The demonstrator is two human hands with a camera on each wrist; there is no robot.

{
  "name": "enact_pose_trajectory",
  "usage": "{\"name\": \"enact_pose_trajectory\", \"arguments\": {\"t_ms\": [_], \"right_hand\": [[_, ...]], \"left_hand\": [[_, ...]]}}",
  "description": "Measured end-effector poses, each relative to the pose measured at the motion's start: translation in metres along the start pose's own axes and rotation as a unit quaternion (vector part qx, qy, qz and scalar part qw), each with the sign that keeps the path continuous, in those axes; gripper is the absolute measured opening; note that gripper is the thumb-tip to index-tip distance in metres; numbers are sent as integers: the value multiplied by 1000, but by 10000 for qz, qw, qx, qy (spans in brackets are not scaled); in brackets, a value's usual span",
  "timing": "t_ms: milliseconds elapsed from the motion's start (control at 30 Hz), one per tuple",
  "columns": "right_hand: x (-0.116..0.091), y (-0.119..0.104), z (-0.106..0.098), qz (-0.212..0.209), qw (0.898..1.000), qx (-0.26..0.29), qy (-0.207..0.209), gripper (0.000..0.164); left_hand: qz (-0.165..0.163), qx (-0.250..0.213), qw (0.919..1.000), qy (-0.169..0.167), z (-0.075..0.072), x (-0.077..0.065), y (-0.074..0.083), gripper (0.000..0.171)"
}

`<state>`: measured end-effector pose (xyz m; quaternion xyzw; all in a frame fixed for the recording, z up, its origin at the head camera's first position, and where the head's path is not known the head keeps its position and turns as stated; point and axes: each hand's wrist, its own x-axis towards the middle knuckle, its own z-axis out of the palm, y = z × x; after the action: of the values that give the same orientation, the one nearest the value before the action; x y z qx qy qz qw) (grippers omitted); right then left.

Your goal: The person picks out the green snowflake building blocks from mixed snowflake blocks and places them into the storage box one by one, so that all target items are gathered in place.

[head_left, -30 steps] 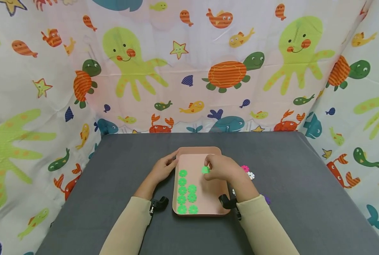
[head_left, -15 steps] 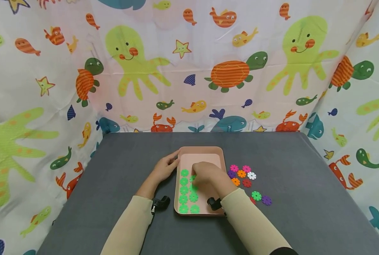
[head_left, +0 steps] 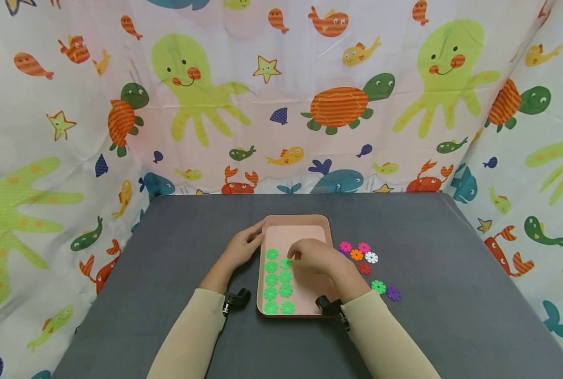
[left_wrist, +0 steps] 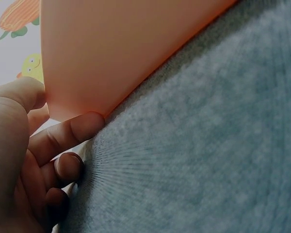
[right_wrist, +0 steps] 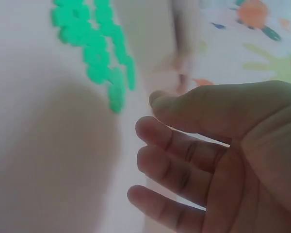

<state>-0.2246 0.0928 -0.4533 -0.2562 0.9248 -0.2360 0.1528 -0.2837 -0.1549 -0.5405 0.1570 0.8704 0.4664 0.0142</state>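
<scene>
A shallow pinkish tray (head_left: 298, 220) lies on the grey table. My left hand (head_left: 240, 251) holds its far left corner; in the left wrist view the thumb and fingertips meet the tray's wall (left_wrist: 102, 53). Two columns of flat green flower-shaped discs (head_left: 270, 279) line the tray's left side. Over the tray hovers my right hand (head_left: 317, 259), its fingertips close to the farthest green disc (head_left: 285, 263) of the second column. In the right wrist view its fingers are loosely bent with nothing between them, and a green disc (right_wrist: 116, 92) lies just beyond.
Right of the tray, loose flower discs lie on the table: pink (head_left: 364, 247), orange (head_left: 356, 255), white (head_left: 371, 257), red (head_left: 364, 268), green (head_left: 378, 287) and purple (head_left: 393, 293). A curtain (head_left: 262, 105) printed with sea animals hangs behind and at the sides.
The right hand carried a green disc leftward and laid it at the far end of the second column, then let go and drew slightly back. The left hand stays at the tray.
</scene>
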Motion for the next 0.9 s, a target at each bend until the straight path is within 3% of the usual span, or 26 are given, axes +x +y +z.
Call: {"name": "enact_pose_trajectory", "arguments": {"t_ms": [133,233,333,467,667,900], "right_hand": [[-19,6,-7,87,9994,293,169,37],[-40,14,-10,183,9968,685,375,37],[-66,26,-12,282,9914,982,822,32],[-98,46,-18,640,9839,976,1355,29],[-133,78,-21,1479,9789,797,1163,30],[-151,104,-5,1941,9725,479,1194,29]], "left_hand": [[-26,-26,10000,7,0,0,-1,50],[-36,-65,10000,22,0,-1,0,50],[-37,-51,10000,-31,-1,-1,2,51],[-99,-22,9999,-39,-2,-1,2,51],[-181,44,9998,-41,-1,-1,3,51],[-124,61,9999,1,0,-1,2,50]]}}
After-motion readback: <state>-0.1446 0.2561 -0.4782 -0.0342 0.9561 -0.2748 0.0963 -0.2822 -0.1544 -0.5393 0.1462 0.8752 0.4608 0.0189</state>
